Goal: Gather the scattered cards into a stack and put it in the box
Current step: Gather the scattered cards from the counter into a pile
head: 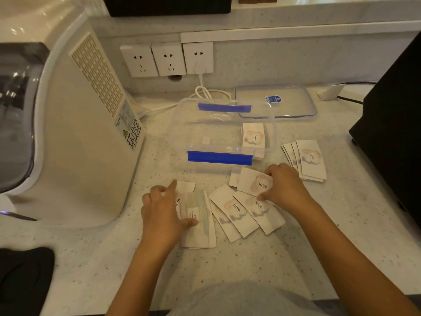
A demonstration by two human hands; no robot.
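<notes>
Both hands are lying on cards on the bench: left hand [163, 214] pressing a small pile [200, 226], right hand [283, 187] pinching one card [252, 182].

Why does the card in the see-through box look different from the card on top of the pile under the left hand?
The card in the box shows its picture side with the word "love"; the top card under the left hand shows a plainer side with small print. No hand touches the boxed card; the left hand presses on the other. Both look the same shape.
</notes>
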